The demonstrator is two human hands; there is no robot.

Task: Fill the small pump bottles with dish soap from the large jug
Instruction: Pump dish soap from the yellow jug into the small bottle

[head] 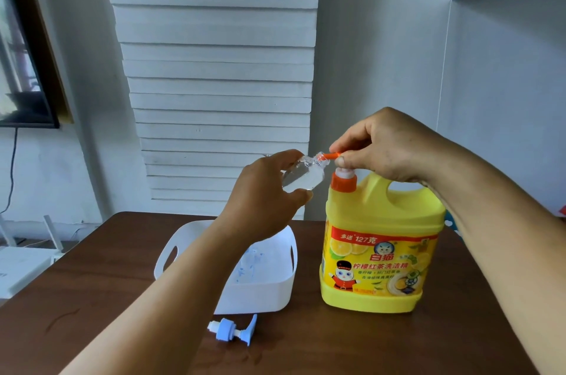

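1. The table [306, 344] is dark wood, everything sits on it.
2. Big yellow jug [379, 249] stands upright on the right side.
3. White basket [254, 295] is just left of it, clear bottles inside, hard to make out.
4. Right hand [386, 145] is curled over the jug's orange pump [335, 156], thumb and fingers pressing its head.
5. Left hand [266, 191] grips a small clear bottle [92, 174] tilted, mouth right at the spout.
6. Loose blue pump top [234, 330] lies in front of the basket.
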